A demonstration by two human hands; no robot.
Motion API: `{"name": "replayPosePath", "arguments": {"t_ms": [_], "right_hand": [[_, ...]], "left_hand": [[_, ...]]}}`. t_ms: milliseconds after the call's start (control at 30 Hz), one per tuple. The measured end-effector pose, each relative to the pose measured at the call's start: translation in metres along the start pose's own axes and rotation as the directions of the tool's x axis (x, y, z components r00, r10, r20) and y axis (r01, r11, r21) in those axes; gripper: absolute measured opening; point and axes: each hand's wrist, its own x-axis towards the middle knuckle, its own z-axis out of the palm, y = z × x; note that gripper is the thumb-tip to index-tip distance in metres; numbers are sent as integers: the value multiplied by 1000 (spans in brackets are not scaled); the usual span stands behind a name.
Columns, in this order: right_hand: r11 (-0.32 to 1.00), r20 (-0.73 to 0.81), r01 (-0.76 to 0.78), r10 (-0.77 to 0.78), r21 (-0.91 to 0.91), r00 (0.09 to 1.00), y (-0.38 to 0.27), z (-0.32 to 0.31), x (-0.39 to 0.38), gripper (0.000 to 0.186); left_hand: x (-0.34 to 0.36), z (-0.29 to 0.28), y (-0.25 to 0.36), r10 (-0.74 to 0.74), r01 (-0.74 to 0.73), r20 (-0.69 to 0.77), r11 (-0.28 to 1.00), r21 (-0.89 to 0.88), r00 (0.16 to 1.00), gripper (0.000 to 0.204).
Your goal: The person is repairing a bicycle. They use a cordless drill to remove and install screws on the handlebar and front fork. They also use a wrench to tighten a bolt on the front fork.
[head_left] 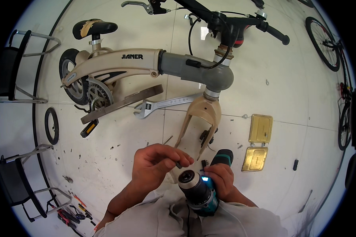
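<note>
My right hand (221,178) is wrapped round a teal and black cordless drill (203,199), whose small light glows. The chuck (188,178) points up toward my chest, and its mouth looks dark. Just above the chuck, my left hand (152,164) pinches a small dark piece (178,164), perhaps a bit; its kind is too small to make out. A small black toothed piece (204,164) shows by the right fingertips; whether that hand holds it I cannot tell. Beyond both hands stands a beige bicycle fork (211,108) with no wheel in it.
A folding bicycle frame (122,61) spans the far side, with a big adjustable wrench (166,104) and a grey bar (124,103) near its crank. Two gold cases (261,128) sit right. Chairs (17,185) line the left; small debris dots the tiled floor (288,102).
</note>
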Motion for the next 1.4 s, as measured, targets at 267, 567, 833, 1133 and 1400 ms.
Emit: {"name": "replayPosePath", "arguments": {"t_ms": [267, 567, 833, 1133, 1400], "right_hand": [[999, -29, 34, -33, 35, 999, -2, 1, 0, 34], [998, -25, 12, -10, 61, 1000, -5, 0, 1, 34], [999, -36, 14, -13, 36, 999, -4, -1, 2, 40], [998, -109, 24, -16, 65, 994, -1, 3, -5, 37], [997, -88, 45, -40, 59, 995, -4, 0, 1, 37]], "left_hand": [[-7, 2, -2, 7, -7, -3, 999, -47, 1000, 19], [-10, 8, 1, -88, 96, 59, 985, -142, 994, 13], [-11, 4, 0, -75, 77, 18, 989, -125, 997, 12], [-6, 11, -6, -69, 70, 12, 986, -149, 998, 13], [3, 17, 3, -128, 142, 123, 983, -114, 984, 11]]}}
